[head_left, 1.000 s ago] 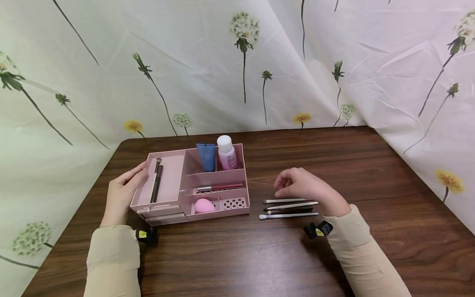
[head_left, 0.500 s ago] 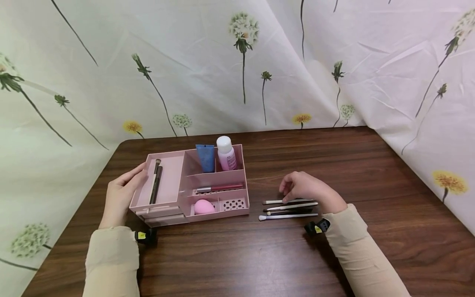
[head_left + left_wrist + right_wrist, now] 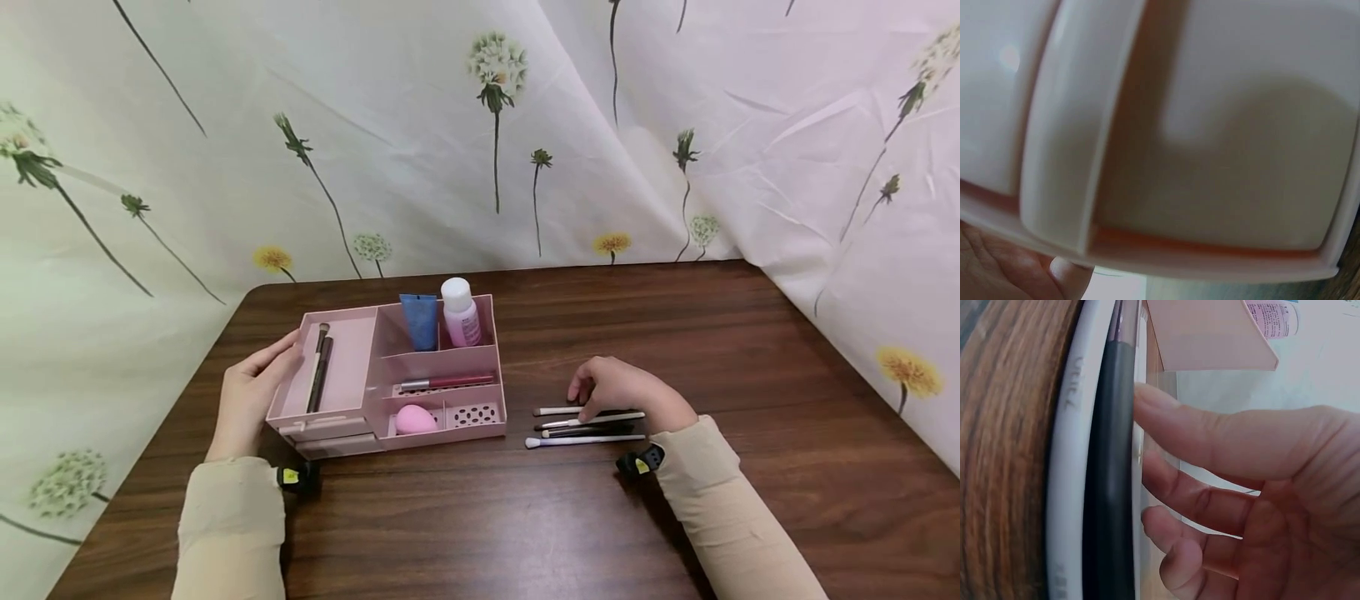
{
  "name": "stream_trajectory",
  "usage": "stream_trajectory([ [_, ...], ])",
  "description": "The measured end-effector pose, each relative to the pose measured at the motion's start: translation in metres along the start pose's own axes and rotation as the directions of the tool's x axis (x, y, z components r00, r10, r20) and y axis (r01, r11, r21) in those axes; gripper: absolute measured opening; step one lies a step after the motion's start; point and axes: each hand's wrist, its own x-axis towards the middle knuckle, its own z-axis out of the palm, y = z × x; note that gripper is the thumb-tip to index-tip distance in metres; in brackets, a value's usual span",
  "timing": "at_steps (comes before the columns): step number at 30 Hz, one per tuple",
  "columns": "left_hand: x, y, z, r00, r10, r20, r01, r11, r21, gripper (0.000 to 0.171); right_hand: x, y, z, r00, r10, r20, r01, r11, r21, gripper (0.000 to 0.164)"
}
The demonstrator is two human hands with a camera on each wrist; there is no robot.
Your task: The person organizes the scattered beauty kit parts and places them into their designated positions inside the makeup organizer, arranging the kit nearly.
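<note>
On the left of the table, my left hand rests along the outer left wall of a pink cosmetics organizer. In the left wrist view the organizer's drawer fronts fill most of the picture, with part of the hand below. Several makeup brushes lie side by side right of the organizer. Among them, my right hand pinches a light-handled makeup brush between thumb and curled fingers; it is still at table level. Closer to the wrist camera lie a black brush and a white brush.
Two brushes lie in the organizer's left tray. Its other compartments hold a blue tube, a white-capped pink bottle, a red-handled brush and a pink sponge. A floral cloth hangs behind the table.
My right hand has come down and toward me, from above the brushes to the light-handled one. The left hand stays at the organizer's side.
</note>
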Motion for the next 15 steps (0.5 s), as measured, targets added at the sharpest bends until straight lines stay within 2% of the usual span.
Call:
stream_trajectory([
  [6, 0.0022, -0.0014, 0.0006, 1.0, -0.028, -0.013, 0.029, 0.999, 0.046, 0.052, 0.0011, 0.0019, 0.0013, 0.998, -0.04, 0.039, 0.04, 0.999, 0.003, 0.016],
  [15, 0.0018, -0.0003, 0.0017, 0.999, -0.036, -0.013, 0.036, 0.999, 0.029, 0.052, -0.0001, 0.0002, 0.0015, 0.993, -0.066, 0.093, 0.068, 0.998, -0.012, 0.012],
])
